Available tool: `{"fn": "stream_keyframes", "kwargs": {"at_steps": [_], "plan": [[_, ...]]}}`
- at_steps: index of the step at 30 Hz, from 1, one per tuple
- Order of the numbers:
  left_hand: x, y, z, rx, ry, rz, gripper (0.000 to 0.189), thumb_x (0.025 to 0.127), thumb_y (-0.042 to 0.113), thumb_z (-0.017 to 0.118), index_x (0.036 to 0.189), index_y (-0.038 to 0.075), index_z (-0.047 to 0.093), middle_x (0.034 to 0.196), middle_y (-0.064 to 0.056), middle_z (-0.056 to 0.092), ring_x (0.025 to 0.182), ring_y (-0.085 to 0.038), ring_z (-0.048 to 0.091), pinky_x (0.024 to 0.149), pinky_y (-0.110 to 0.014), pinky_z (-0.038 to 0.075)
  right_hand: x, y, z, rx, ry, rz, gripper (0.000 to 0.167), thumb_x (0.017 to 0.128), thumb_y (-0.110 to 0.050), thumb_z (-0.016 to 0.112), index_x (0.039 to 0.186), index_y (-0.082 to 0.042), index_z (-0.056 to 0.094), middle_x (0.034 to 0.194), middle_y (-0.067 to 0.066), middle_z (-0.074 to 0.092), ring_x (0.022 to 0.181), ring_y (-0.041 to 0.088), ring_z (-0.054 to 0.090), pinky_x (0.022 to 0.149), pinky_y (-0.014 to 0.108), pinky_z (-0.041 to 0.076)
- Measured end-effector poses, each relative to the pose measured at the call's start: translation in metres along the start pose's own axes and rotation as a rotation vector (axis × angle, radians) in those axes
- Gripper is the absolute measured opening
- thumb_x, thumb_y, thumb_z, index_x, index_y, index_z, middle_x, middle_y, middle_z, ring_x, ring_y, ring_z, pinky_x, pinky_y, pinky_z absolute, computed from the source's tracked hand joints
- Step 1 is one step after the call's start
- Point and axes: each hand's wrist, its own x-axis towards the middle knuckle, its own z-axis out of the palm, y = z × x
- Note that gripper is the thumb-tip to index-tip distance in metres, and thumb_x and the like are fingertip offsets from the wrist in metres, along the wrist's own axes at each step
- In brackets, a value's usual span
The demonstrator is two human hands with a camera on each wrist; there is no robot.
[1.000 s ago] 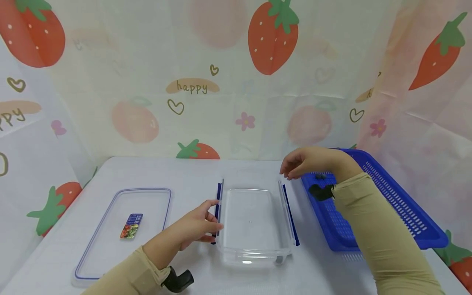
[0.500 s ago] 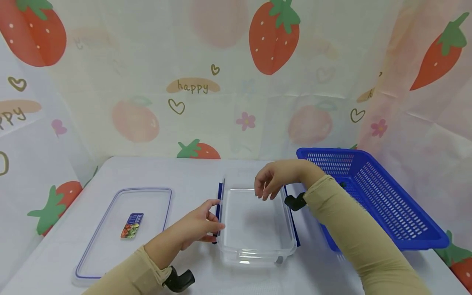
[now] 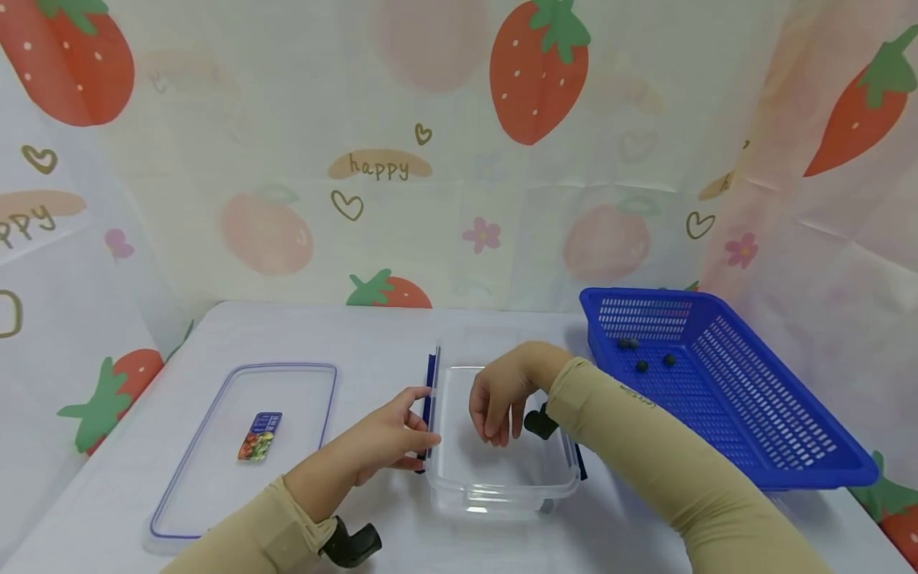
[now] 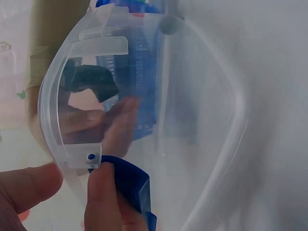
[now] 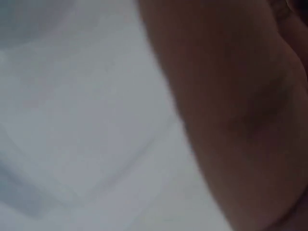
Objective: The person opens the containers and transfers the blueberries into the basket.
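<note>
A clear plastic food container [image 3: 495,470] with blue side latches stands uncovered in the middle of the table. My left hand [image 3: 387,434] grips its left wall; in the left wrist view, the fingers [image 4: 103,202] lie against a blue latch [image 4: 131,183] and the thumb is at the rim. My right hand [image 3: 505,395] reaches down inside the container, fingers bent and tips close together. Whether anything is between those fingertips is hidden, and the right wrist view is too blurred to tell. Several small dark round things [image 3: 641,366] lie in a blue plastic basket [image 3: 760,399] at the right.
The container's clear lid [image 3: 208,486], with a blue seal and a colourful label [image 3: 260,436], lies flat on the table [image 3: 373,335] at the left. Strawberry-printed cloth [image 3: 402,96] hangs behind and at both sides.
My right hand has moved left and down from the basket's edge into the container. More of the basket and its dark round things now shows. My left hand has stayed on the container's wall.
</note>
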Motion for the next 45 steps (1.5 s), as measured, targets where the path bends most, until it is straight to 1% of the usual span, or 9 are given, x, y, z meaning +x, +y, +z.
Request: {"fn": "stream_keyframes", "kwargs": {"at_steps": [11, 17, 21, 28, 33, 35, 38, 42, 45], "plan": [[-0.001, 0.0, 0.0, -0.002, 0.002, 0.003, 0.068, 0.083, 0.005, 0.065, 0.14, 0.015, 0.028, 0.093, -0.012, 0.047, 0.08, -0.021, 0.057, 0.067, -0.037, 0.055, 0.021, 0.009, 0.018, 0.016, -0.066, 0.303, 0.007, 0.082, -0.006, 0.063, 0.084, -0.002, 0.069, 0.081, 0.012, 0.068, 0.072, 0.021, 0.064, 0.061, 0.033, 0.053], [0.0, 0.0, -0.002, 0.025, -0.015, -0.001, 0.068, 0.084, 0.007, 0.064, 0.14, 0.014, 0.027, 0.094, -0.013, 0.047, 0.081, -0.021, 0.057, 0.069, -0.037, 0.055, 0.024, 0.006, 0.027, -0.067, -0.066, 0.479, 0.016, 0.081, -0.017, 0.064, 0.082, -0.003, 0.072, 0.084, 0.013, 0.069, 0.071, 0.02, 0.064, 0.056, 0.03, 0.049], [0.0, -0.001, -0.002, 0.029, -0.02, 0.0, 0.068, 0.084, 0.008, 0.065, 0.14, 0.014, 0.026, 0.094, -0.013, 0.048, 0.081, -0.022, 0.057, 0.069, -0.037, 0.055, 0.026, 0.002, 0.034, -0.139, -0.084, 0.539, 0.019, 0.081, -0.02, 0.064, 0.08, -0.004, 0.073, 0.086, 0.014, 0.069, 0.072, 0.019, 0.065, 0.057, 0.028, 0.049], [-0.001, 0.002, -0.001, 0.042, -0.013, -0.006, 0.068, 0.084, 0.008, 0.065, 0.14, 0.014, 0.027, 0.095, -0.013, 0.048, 0.081, -0.022, 0.057, 0.069, -0.037, 0.055, 0.026, 0.001, 0.042, -0.082, -0.113, 0.614, 0.022, 0.083, -0.018, 0.059, 0.079, -0.001, 0.072, 0.081, 0.014, 0.069, 0.065, 0.019, 0.061, 0.057, 0.029, 0.046], [-0.001, 0.003, 0.001, 0.039, -0.009, -0.013, 0.068, 0.084, 0.007, 0.065, 0.14, 0.014, 0.028, 0.094, -0.013, 0.048, 0.081, -0.021, 0.057, 0.068, -0.037, 0.055, 0.027, 0.003, 0.044, -0.028, -0.178, 0.585, 0.023, 0.085, -0.014, 0.053, 0.074, -0.001, 0.068, 0.071, 0.011, 0.065, 0.06, 0.019, 0.058, 0.056, 0.031, 0.047], [-0.002, 0.004, 0.001, 0.039, -0.007, -0.011, 0.068, 0.084, 0.007, 0.065, 0.14, 0.015, 0.028, 0.094, -0.013, 0.048, 0.081, -0.022, 0.057, 0.067, -0.037, 0.055, 0.028, 0.004, 0.043, -0.01, -0.229, 0.516, 0.022, 0.087, -0.009, 0.048, 0.073, -0.003, 0.064, 0.068, 0.01, 0.063, 0.059, 0.02, 0.057, 0.055, 0.031, 0.049], [-0.002, 0.004, 0.001, 0.039, -0.005, -0.006, 0.068, 0.084, 0.006, 0.065, 0.14, 0.014, 0.028, 0.094, -0.013, 0.048, 0.08, -0.021, 0.057, 0.067, -0.037, 0.056, 0.031, 0.004, 0.041, 0.037, -0.273, 0.333, 0.021, 0.09, -0.003, 0.043, 0.075, -0.007, 0.058, 0.068, 0.007, 0.062, 0.058, 0.019, 0.06, 0.058, 0.032, 0.052], [-0.001, 0.004, 0.001, 0.043, -0.008, -0.001, 0.067, 0.084, 0.006, 0.064, 0.14, 0.014, 0.028, 0.094, -0.013, 0.048, 0.08, -0.021, 0.056, 0.066, -0.037, 0.056, 0.033, 0.002, 0.038, 0.062, -0.222, 0.167, 0.023, 0.091, -0.001, 0.042, 0.08, -0.007, 0.061, 0.072, 0.005, 0.065, 0.061, 0.016, 0.064, 0.063, 0.031, 0.054], [-0.001, 0.004, 0.0, 0.045, -0.01, -0.004, 0.067, 0.084, 0.007, 0.065, 0.14, 0.014, 0.028, 0.094, -0.013, 0.048, 0.08, -0.021, 0.057, 0.067, -0.037, 0.056, 0.032, 0.002, 0.037, 0.035, -0.168, 0.221, 0.023, 0.09, -0.005, 0.044, 0.081, -0.004, 0.065, 0.073, 0.008, 0.066, 0.063, 0.018, 0.064, 0.061, 0.031, 0.053]]}}
